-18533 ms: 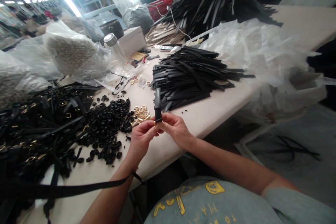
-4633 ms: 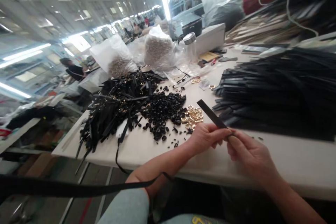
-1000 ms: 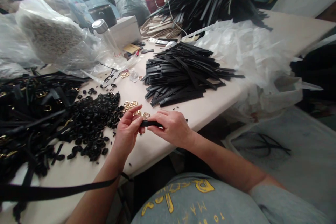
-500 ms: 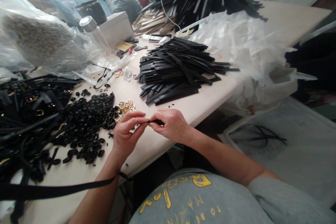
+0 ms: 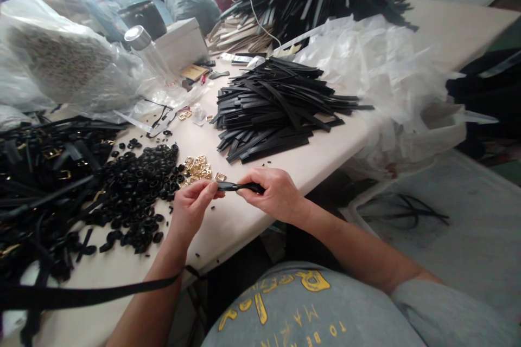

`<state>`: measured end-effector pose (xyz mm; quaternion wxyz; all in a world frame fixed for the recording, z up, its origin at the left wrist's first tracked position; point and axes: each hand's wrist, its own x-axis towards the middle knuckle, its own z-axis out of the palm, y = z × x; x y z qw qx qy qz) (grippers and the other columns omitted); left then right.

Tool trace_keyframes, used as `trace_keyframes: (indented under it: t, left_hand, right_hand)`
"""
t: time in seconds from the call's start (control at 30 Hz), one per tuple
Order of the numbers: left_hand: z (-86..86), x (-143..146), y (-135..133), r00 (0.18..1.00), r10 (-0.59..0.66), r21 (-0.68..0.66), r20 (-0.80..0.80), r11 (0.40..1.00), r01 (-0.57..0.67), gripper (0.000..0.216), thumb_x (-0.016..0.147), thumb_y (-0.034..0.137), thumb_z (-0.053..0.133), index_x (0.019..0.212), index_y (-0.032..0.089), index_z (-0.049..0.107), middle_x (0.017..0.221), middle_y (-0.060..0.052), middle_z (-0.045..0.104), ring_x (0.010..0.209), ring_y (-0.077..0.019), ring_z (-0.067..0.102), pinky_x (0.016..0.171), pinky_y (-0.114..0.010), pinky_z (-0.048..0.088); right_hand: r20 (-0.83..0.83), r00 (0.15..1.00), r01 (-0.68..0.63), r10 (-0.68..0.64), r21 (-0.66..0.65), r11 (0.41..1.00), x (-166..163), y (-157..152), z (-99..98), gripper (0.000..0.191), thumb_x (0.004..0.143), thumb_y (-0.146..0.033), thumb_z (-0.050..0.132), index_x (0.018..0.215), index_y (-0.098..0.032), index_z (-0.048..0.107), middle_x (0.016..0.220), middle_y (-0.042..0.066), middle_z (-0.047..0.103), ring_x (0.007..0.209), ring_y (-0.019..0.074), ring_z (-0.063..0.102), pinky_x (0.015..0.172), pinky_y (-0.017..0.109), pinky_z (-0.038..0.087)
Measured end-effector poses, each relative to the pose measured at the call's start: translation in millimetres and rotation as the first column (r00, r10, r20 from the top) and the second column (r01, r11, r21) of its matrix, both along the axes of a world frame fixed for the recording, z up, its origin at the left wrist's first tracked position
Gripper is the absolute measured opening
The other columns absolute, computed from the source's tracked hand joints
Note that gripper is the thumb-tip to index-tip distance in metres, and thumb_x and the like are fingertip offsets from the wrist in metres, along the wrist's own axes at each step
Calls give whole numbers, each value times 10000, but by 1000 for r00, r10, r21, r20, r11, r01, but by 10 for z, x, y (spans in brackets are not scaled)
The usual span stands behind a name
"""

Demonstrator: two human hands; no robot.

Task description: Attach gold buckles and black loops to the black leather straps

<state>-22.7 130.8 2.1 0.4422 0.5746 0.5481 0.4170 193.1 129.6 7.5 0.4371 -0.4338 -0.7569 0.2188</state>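
A short black strap [image 5: 228, 186] stretches between my two hands above the table's front edge. My left hand [image 5: 192, 203] pinches its left end between thumb and fingers. My right hand [image 5: 277, 192] is closed around the other part, and a dark end shows by the curled fingers. Just beyond my left hand lies a heap of gold-coloured buckles [image 5: 197, 168], with one loose buckle [image 5: 220, 177] close to the strap. A pile of small black loops [image 5: 140, 184] spreads to the left of that hand.
Black strips [image 5: 272, 108] lie stacked ahead of my hands. Straps with buckles [image 5: 44, 173] cover the left side. A clear bottle [image 5: 152, 54], a white box [image 5: 183, 38] and a filled plastic bag [image 5: 61, 54] stand behind. Crumpled white plastic [image 5: 378, 81] hangs over the right edge.
My hands have drawn slightly apart, and more of the black strap shows between them. The left fingers have shifted along it to the left, uncovering a loose gold buckle behind.
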Motion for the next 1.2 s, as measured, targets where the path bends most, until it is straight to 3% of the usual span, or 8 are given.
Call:
trace_keyframes:
  t: [0.1,0.23,0.33,0.53,0.87,0.93,1.03,1.2]
  left_hand:
    - [-58,7,30,987,39,-113,154,993,-22,316,782,479,730,738,167,750,648,-58,724,585,-169,656,604,-282,531]
    - [-85,14,32,976,34,-150,217,989,-1,304,771,458,745,749,154,749,660,-72,730,580,-181,670,593,-291,544]
    - [-85,26,14,979,-21,-115,201,992,45,270,798,427,731,752,162,755,666,-67,728,600,-176,666,612,-288,535]
    - [22,77,-10,987,-84,-82,137,992,96,293,821,442,700,709,178,762,647,-63,718,587,-162,634,574,-263,483]
    - [104,92,-8,984,-144,-48,106,988,149,333,818,481,698,697,175,751,632,-58,700,581,-160,620,566,-263,490]
    - [111,37,11,991,-105,-34,86,994,109,312,815,471,707,731,175,762,665,-63,715,603,-165,636,579,-268,509]
    - [149,-129,71,990,73,42,120,996,-79,294,790,466,734,765,175,763,727,-66,740,643,-166,666,617,-276,548]
    - [275,-485,69,906,371,201,204,890,-410,245,778,417,748,773,172,738,743,-43,746,607,-119,667,631,-232,552]
  right_hand:
    - [18,1000,11,-11,-38,999,-48,-28,-9,75,806,-189,721,879,-191,705,791,-6,716,673,117,625,640,221,429]
    - [-1,1000,4,-4,-61,998,-105,-38,-7,129,842,-239,714,962,-198,696,881,11,737,746,133,660,692,229,465]
    - [-4,1000,-25,25,-39,999,-122,-43,-19,115,879,-267,683,971,-198,687,909,19,741,773,139,668,714,236,483]
    - [38,999,-25,20,134,991,-117,-59,-75,158,944,-317,602,967,-175,668,853,46,723,752,159,666,692,256,487]
    - [104,993,-63,48,151,987,-135,-6,-69,126,921,-224,573,825,-188,646,704,1,658,611,120,582,613,238,415]
    - [152,988,-59,41,117,991,-116,20,-94,144,925,-227,563,810,-189,642,706,4,653,628,125,580,625,242,403]
    - [279,960,-2,-17,66,998,-80,80,-195,160,903,-220,570,757,-192,629,700,7,643,635,135,564,611,255,361]
    - [352,936,49,-17,-81,996,-36,171,-359,145,856,-221,604,715,-199,627,686,-1,641,615,139,540,602,257,333]
